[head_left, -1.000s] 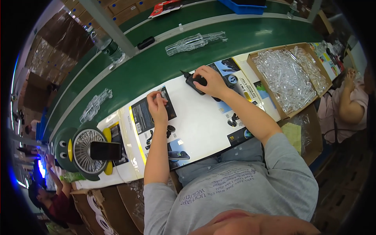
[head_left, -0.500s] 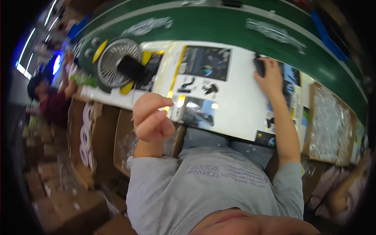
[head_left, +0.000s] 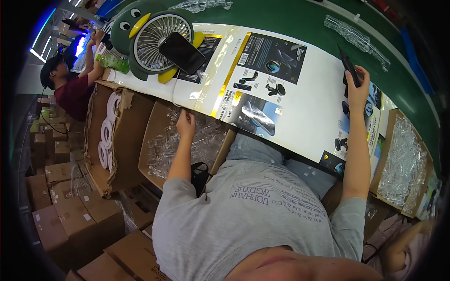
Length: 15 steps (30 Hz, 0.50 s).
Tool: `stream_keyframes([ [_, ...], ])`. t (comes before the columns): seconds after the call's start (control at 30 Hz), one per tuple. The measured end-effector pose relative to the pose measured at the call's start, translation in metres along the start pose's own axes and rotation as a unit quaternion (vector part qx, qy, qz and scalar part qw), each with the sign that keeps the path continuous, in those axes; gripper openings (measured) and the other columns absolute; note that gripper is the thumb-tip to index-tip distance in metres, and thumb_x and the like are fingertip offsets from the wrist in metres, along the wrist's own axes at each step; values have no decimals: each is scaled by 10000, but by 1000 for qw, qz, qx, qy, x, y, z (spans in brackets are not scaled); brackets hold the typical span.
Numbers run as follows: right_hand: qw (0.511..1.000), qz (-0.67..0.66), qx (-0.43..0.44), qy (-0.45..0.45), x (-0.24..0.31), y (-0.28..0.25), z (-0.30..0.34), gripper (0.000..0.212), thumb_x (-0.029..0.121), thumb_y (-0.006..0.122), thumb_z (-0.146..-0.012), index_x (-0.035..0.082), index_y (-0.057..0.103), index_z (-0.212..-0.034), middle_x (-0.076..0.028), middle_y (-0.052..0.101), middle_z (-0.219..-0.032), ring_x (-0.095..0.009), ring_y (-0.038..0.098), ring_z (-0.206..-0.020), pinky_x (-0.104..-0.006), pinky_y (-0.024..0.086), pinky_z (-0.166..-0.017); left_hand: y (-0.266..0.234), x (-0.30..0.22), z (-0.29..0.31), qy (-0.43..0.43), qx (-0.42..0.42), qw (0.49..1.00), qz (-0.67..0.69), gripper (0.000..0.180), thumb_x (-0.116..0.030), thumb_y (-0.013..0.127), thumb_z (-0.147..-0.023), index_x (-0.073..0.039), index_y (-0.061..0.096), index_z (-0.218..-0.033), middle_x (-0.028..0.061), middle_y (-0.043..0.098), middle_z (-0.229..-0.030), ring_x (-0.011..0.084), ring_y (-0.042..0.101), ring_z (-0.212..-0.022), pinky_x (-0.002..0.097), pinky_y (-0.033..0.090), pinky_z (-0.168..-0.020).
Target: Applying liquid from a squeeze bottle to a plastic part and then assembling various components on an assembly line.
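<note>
My right hand is closed around a slim black pen-shaped tool with a thin pointed tip, aimed away from me over the right part of the white printed sheet. My left hand is at the table's near edge, beside a carton of clear plastic parts. Its fingers are curled together; whatever they hold is too small to make out. A thin pale cable comes down from the penguin-shaped fan and ends close to this hand. A black phone leans on the fan's front.
Clear plastic parts lie on the green table at the back. Another carton of clear parts stands at right. White tape rolls fill a carton at left. Beyond sits a co-worker; stacked cartons stand below.
My left hand has gone from raised before my body to lower down by the table's edge and carton. The right hand keeps the black tool, now seen more clearly. The view has shifted.
</note>
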State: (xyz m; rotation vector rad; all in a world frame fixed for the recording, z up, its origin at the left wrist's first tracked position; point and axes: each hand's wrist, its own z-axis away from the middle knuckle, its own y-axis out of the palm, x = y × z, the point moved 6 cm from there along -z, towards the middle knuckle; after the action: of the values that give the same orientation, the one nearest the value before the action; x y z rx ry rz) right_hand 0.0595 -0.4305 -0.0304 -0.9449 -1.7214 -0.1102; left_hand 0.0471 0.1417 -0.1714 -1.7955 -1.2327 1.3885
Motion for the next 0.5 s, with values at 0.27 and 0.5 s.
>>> stream_keyframes([
  [0.27, 986, -118, -120, -12, -5, -22, -8, 315, 162, 663, -782, 15, 535, -1030, -97, 547, -1018, -163, 511, -968, -261, 409, -819, 72, 102, 33, -178, 120, 975, -63, 542, -288, 697, -643, -35, 492, -1076, 188, 534, -1073, 350, 523, -983, 403, 433, -825],
  [0.5, 979, -140, -146, -17, -2, -28, -7, 348, 160, 685, -765, 25, 527, -1044, -96, 549, -1022, -159, 510, -959, -251, 394, -828, 5, 98, 20, -126, -2, 992, 20, 478, -117, 703, -593, -29, 505, -1019, 142, 537, -989, 298, 535, -896, 366, 445, -808],
])
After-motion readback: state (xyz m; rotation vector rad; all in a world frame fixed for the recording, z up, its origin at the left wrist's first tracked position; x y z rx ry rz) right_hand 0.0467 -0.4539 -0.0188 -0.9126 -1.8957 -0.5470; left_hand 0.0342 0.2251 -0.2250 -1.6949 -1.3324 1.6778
